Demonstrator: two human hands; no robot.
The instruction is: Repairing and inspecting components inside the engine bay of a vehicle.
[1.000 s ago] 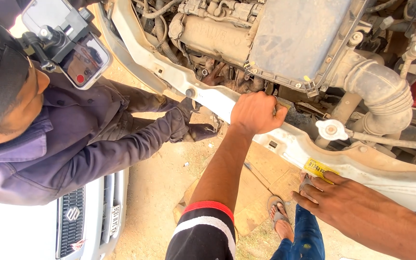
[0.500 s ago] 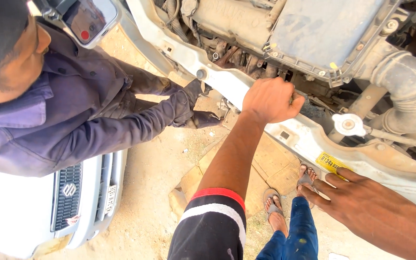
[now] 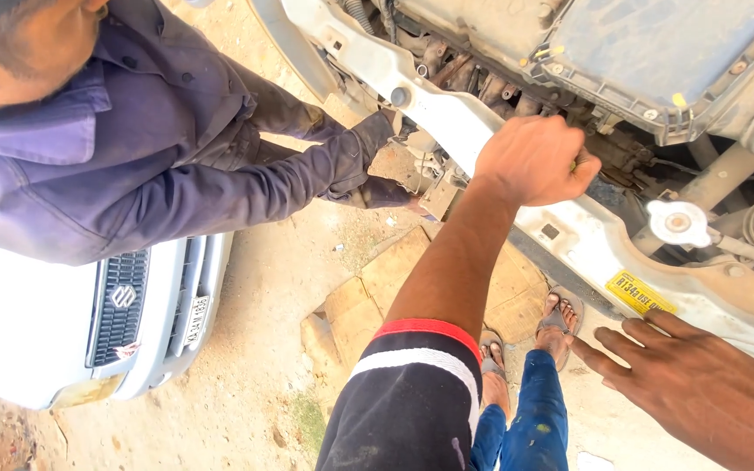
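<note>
Gripping at the white front crossmember (image 3: pixel 447 118) of the engine bay, the left hand (image 3: pixel 534 161) is clenched; what it holds is hidden. The right hand (image 3: pixel 669 366) is spread open near the yellow label (image 3: pixel 639 292). A firm pull or turn is judged next.

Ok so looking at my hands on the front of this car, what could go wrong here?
Your left hand is closed in a fist at the edge of the engine bay, beside grimy metal parts; knuckles could scrape if it slips. Your right hand rests open near the white front crossmember, which might shift. A co-worker's gloved hand works close below the same crossmember, so a sudden move could pinch it.
</note>
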